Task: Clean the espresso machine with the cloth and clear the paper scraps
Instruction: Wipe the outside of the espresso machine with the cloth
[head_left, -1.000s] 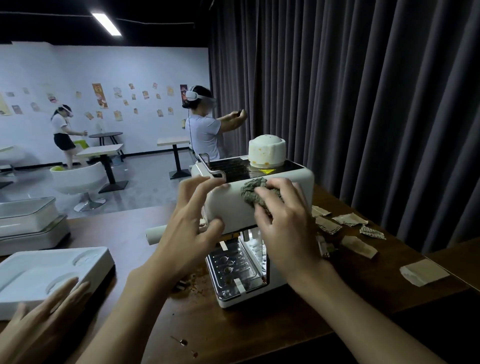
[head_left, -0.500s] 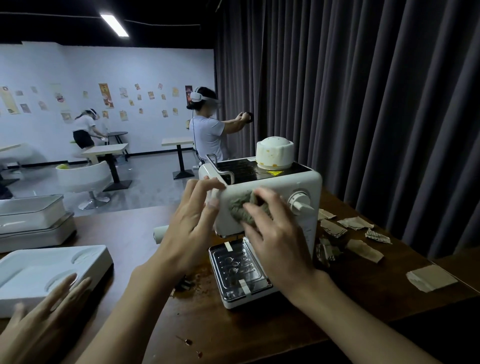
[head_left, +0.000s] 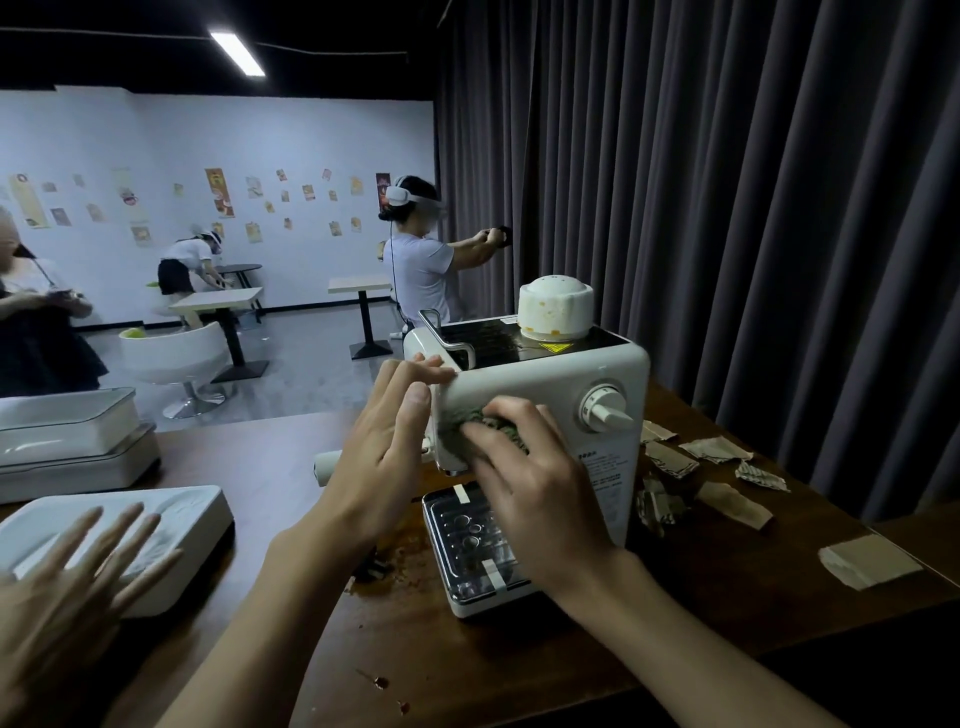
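Note:
A white espresso machine (head_left: 550, 384) stands on the brown table (head_left: 675, 597), with its metal drip tray (head_left: 467, 540) facing me. My right hand (head_left: 530, 488) grips a grey-green cloth (head_left: 467, 418) and presses it on the left part of the machine's front face. My left hand (head_left: 379, 457) rests against the machine's upper left corner, fingertips on the top edge. Several brown paper scraps (head_left: 717, 449) lie to the right of the machine, and a larger paper scrap (head_left: 867, 561) lies near the table's right edge.
Another person's open hand (head_left: 67, 587) hovers over a white moulded tray (head_left: 171, 514) at the lower left. Stacked white containers (head_left: 67, 436) sit behind it. Brown crumbs (head_left: 395, 561) dot the table left of the drip tray. A dark curtain (head_left: 753, 208) hangs close behind.
My right hand has wiped the cloth down from the top edge and leftward across the front face, uncovering the knob. My left hand stays on the machine's corner.

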